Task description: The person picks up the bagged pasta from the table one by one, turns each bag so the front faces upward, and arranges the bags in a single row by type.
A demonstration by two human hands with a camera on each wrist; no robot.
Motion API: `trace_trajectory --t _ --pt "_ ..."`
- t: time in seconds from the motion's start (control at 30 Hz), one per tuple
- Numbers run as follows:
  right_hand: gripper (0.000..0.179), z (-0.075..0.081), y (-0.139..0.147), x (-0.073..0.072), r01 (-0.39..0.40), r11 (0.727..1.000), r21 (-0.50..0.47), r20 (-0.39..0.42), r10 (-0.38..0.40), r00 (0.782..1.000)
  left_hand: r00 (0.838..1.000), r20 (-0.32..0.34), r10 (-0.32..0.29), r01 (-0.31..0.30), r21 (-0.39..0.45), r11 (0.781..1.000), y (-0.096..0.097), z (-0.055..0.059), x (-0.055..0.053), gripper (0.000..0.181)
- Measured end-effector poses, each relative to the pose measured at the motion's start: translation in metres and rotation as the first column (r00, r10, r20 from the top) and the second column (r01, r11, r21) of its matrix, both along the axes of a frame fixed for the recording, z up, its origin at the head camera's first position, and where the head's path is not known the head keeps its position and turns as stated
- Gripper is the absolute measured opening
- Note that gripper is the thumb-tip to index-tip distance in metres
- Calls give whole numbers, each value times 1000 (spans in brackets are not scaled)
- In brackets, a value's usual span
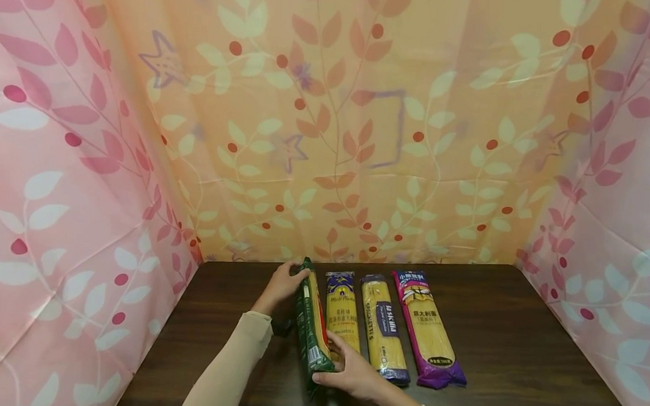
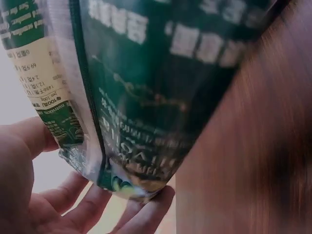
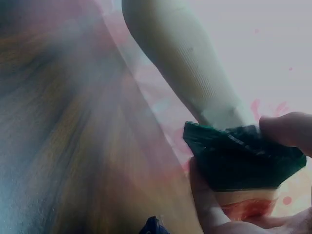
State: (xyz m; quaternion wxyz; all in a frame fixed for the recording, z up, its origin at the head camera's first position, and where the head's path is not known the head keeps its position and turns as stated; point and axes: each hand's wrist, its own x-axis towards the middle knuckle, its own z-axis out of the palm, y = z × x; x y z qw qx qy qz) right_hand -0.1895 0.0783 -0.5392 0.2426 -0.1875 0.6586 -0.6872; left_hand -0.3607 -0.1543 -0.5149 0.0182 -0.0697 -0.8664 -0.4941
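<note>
Both hands hold a long green spaghetti packet [image 1: 309, 325] at the left of a row of pasta packets, its printed side turned toward the left. My left hand [image 1: 284, 285] grips its far end; in the left wrist view the fingers [image 2: 87, 207] curl about the end of the green wrapper [image 2: 146, 73]. The near end is held by my right hand [image 1: 356, 371]. In the right wrist view the thumb [image 3: 287, 129] lies over the crimped green end [image 3: 239, 161], with fingers under it. Just right of it lies a yellow spaghetti packet with a blue top [image 1: 343, 311], partly hidden by the right hand.
Farther right on the dark wooden table [image 1: 521, 354] lie a yellow spaghetti packet with a purple label [image 1: 387, 329] and a pink and purple one [image 1: 428, 331]. Leaf-patterned curtains [image 1: 334, 124] enclose the table at the back and both sides.
</note>
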Motion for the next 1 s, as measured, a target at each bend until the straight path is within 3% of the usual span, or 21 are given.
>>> trace_trajectory --t 0.23,0.47,0.63,0.87,1.0 --pt "99 3 6 0 -38 999 -20 -77 36 996 999 28 -16 15 17 1000 -4 0 5 38" --pt "102 0 9 -1 -49 999 -4 -108 48 993 999 4 -33 33 21 999 -7 0 6 33" --pt "101 -2 8 -2 -61 996 -71 -103 53 993 997 49 -52 46 125 991 -5 1 8 33" --pt "102 -2 6 0 -66 986 -153 -32 62 998 984 153 -89 53 224 973 -6 5 12 50" --pt "106 -2 4 0 -75 984 -160 -20 72 997 978 178 -104 57 250 967 -9 9 11 63"
